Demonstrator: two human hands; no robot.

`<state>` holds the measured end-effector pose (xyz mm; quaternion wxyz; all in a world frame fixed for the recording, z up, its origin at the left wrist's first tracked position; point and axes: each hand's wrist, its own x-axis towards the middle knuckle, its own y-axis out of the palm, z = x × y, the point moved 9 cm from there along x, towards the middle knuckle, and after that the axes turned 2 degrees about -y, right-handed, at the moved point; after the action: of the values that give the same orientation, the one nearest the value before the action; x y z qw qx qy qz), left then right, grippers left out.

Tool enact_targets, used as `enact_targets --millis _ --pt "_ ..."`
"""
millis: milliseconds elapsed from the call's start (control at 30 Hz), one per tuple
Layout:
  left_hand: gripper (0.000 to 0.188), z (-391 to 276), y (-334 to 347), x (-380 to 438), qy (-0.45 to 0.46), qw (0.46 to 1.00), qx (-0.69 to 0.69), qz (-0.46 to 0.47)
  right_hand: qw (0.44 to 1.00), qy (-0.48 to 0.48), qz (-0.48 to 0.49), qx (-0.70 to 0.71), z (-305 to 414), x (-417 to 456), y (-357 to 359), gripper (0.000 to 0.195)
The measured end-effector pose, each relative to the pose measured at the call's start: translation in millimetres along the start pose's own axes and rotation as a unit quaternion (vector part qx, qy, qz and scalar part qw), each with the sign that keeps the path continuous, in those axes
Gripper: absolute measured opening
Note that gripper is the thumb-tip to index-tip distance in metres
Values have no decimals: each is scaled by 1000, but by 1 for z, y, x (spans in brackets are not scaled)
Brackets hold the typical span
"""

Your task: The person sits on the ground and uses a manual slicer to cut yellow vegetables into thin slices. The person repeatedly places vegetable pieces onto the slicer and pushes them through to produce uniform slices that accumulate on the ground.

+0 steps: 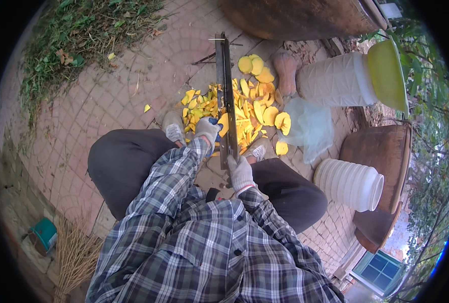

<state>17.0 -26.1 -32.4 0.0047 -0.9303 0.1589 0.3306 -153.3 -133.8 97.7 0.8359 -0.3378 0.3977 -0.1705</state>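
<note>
A long hinged-blade chopper point(228, 91) with a dark metal bed stands over a heap of cut pumpkin pieces point(245, 115), pointing away from me. In a white glove with blue coating, my left hand point(208, 129) holds a pumpkin slice point(223, 124) against the chopper's left side. The fingertips are partly hidden. My right hand point(241, 174), in a white knit glove, grips the near end of the chopper, where the handle is mostly covered by the fingers. Rounder pumpkin slices point(283, 123) lie right of the heap, and a whole long pumpkin point(285, 74) rests beyond them.
A clear plastic bag point(309, 125) lies on the brick paving point(122, 102). To the right are a white barrel point(334, 81), a ribbed white plastic jar point(347, 183) and brown earthenware vats point(376, 159). Cut greenery point(80, 41) is piled far left; a twig broom point(73, 253) lies near left.
</note>
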Motion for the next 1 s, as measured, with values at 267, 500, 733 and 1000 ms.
enact_targets --millis 267,500,733,1000 --pt "27 -24 -5 -27 -34 996 -79 -11 999 -36 -29 21 0 -1 7 47" --pt "24 -14 2 -16 -17 995 -96 11 990 75 60 102 35 -30 -43 40" --pt "32 -2 10 7 2 999 -43 3 999 27 14 40 -8 3 7 47" --pt "29 -9 10 1 18 999 27 -1 993 89 56 57 27 -26 -43 45"
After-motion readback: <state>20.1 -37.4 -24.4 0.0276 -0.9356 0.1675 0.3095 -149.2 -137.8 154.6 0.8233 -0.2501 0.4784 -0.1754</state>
